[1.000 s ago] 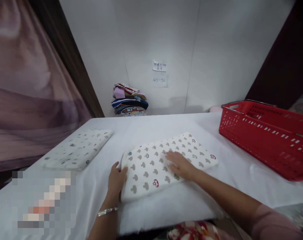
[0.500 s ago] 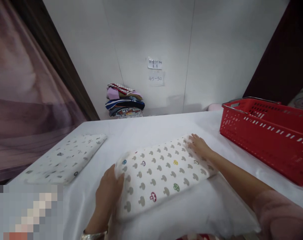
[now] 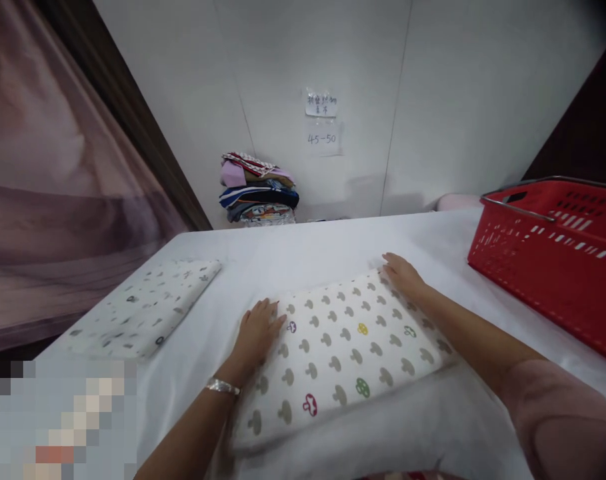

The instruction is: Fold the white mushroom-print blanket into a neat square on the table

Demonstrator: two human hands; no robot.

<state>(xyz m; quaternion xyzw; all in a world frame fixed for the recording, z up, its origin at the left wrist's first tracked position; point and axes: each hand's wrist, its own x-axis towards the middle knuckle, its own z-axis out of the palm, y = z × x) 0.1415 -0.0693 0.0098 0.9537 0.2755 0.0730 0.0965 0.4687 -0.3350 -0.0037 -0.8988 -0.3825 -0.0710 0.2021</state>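
In front of me on the table lies a folded white cloth printed with grey mushrooms and a few coloured ones. My left hand rests along its left side near the far corner, fingers stretched out and touching the fabric. At the far right corner, my right hand lies with extended fingers against the cloth's edge. Neither hand is wrapped around anything. Off to the left is another folded white cloth with small dark and green prints. Something sheer seems to extend below the near edge; I cannot tell what it is.
A red plastic basket with metal handles stands at the right of the white-covered table. Stacked folded fabrics sit beyond the far edge by the wall. Paper notes hang above, and a pinkish curtain hangs at left.
My left hand has slid away from me along the cloth's left side toward the far corner. My right hand stays near the far right corner. The view has shifted slightly.
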